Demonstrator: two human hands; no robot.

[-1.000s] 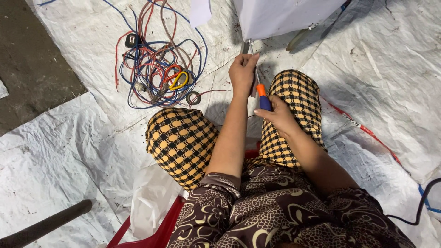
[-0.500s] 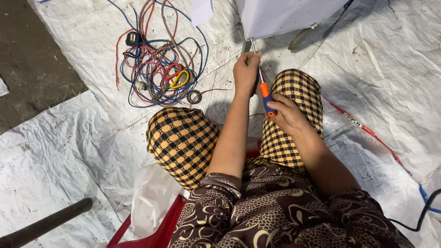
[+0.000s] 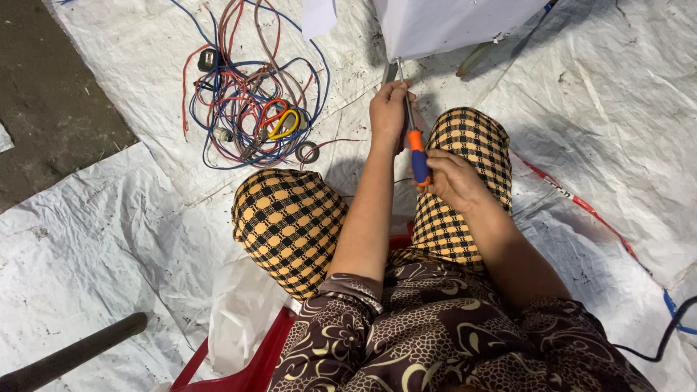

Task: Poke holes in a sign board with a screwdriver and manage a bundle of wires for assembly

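Though gripped low, screwdriver (image 3: 415, 149) tip-away.

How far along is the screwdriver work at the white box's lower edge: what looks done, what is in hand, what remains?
Done: nothing visibly removed from the white box. In hand: the right hand grips the orange-and-blue screwdriver; the left hand steadies its shaft near the box edge. Remaining: the tangled wires lie untouched on the white sheet.

The ground is covered by white plastic sheeting (image 3: 131, 239), with tangled wires (image 3: 250, 109) laid at eleven o'clock.
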